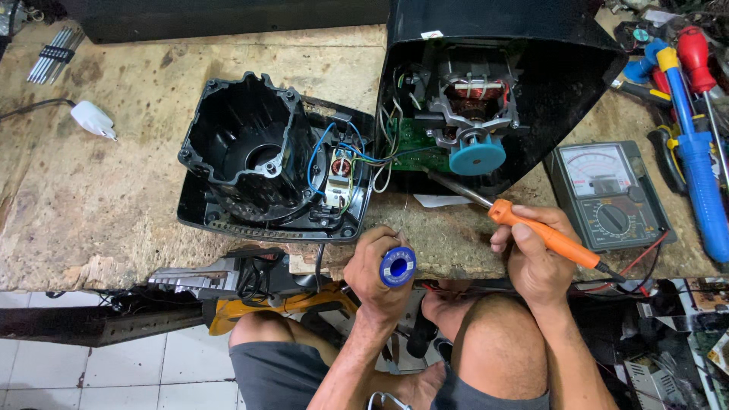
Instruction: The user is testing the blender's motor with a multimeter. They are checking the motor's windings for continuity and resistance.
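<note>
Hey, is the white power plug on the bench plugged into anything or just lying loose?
Lying loose. The white plug rests on the bare wooden bench, prongs exposed, no socket around it.

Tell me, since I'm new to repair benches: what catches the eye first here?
The opened black housing at the top, with its bare motor and blue wheel. Below it, the right hand holds an orange soldering iron, and the left hand a blue solder spool. A meter lies at right.
</note>
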